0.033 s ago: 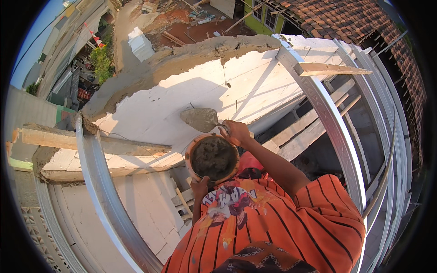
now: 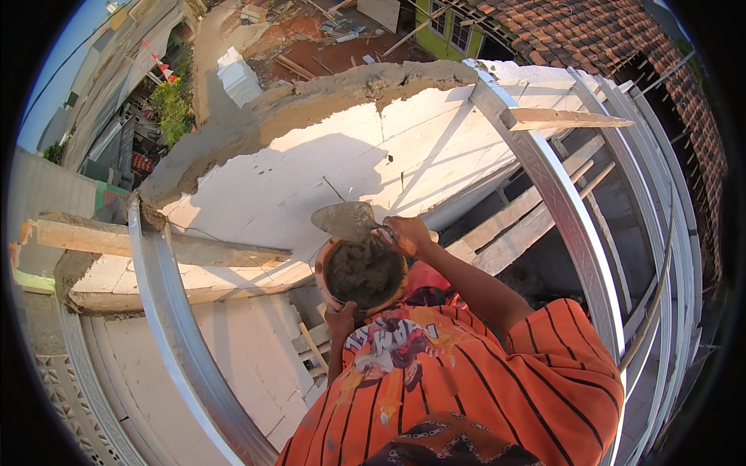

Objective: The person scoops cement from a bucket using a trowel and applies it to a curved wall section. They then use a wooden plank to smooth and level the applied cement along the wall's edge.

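My right hand [image 2: 409, 234] grips the handle of a pointed trowel [image 2: 346, 220], whose blade carries grey mortar and lies flat against the white block wall [image 2: 311, 179]. My left hand [image 2: 340, 318] holds from below a round orange bowl [image 2: 365, 273] full of wet mortar, close to my chest. The trowel sits just above the bowl's far rim. A thick band of grey mortar [image 2: 311, 97] runs along the top of the wall.
Light metal frame rails curve past on the left [image 2: 175, 326] and right [image 2: 563, 210]. A wooden plank [image 2: 567, 119] sticks out at upper right, a mortar-caked beam [image 2: 116, 241] at left. Far below lie a yard with rubble and a tiled roof [image 2: 606, 31].
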Available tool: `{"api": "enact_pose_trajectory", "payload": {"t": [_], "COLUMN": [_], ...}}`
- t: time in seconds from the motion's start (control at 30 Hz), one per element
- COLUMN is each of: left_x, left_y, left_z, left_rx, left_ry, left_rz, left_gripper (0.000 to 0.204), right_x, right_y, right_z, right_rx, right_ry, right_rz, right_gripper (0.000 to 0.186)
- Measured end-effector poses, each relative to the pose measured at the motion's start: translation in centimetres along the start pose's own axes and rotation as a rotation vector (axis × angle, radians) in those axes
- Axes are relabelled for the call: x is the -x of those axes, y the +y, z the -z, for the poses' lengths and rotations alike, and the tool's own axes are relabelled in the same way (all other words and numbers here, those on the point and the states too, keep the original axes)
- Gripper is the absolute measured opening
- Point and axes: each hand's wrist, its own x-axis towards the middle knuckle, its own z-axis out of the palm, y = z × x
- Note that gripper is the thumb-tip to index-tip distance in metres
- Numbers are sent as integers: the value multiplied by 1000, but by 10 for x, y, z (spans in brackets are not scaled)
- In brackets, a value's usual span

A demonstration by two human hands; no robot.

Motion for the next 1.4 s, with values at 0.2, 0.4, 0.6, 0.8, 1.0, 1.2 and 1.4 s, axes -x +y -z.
{"api": "enact_pose_trajectory", "payload": {"t": [0.2,0.4,0.6,0.8,1.0,1.2,1.4], "left_x": [-4,-4,3,21,60,68,81], "left_y": [-6,-24,-49,-19,6,-24,0], "left_z": [-1,1,-11,-59,-99,-128,-157], "left_rx": [10,118,258,303,456,597,666], "left_ry": [11,-17,148,207,320,421,530], "left_rz": [11,-71,97,170,204,316,356], "left_gripper": [19,18,21,38,34,30,18], "right_x": [35,16,-12,35,64,72,29], "right_y": [-5,-23,-49,295,406,436,424], "right_z": [-31,36,353,505,465,478,486], "right_rx": [273,144,-355,598,701,641,512], "right_ry": [-665,-792,-21,393,-164,-246,-263], "right_rz": [100,87,235,-359,-445,-283,13], "right_gripper": [40,47,25,63,60,61,65]}}
